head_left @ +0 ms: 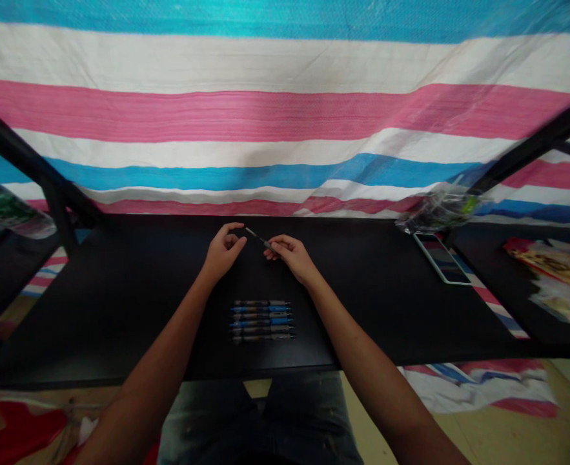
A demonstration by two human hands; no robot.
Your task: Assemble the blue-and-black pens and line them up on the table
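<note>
My right hand [289, 253] pinches the grey end of a pen [260, 238] between thumb and fingers. Its slim, refill-like front part sticks out bare, tilted up and to the left. Just left of that tip is my left hand [223, 253], empty, with index finger and thumb apart and the other fingers curled. Both hands are over the black table [362, 297]. Nearer to me, several pens [261, 321], some grey-black and some with blue parts, lie side by side in a neat stack of rows.
A phone [442, 258] in a pale case lies at the right, beside a crumpled clear plastic bag [442, 208]. Striped sheeting [246, 116] hangs behind the table. Black frame bars [57, 200] rise at both sides. A plastic bottle [13, 210] is far left, packets [556, 271] far right.
</note>
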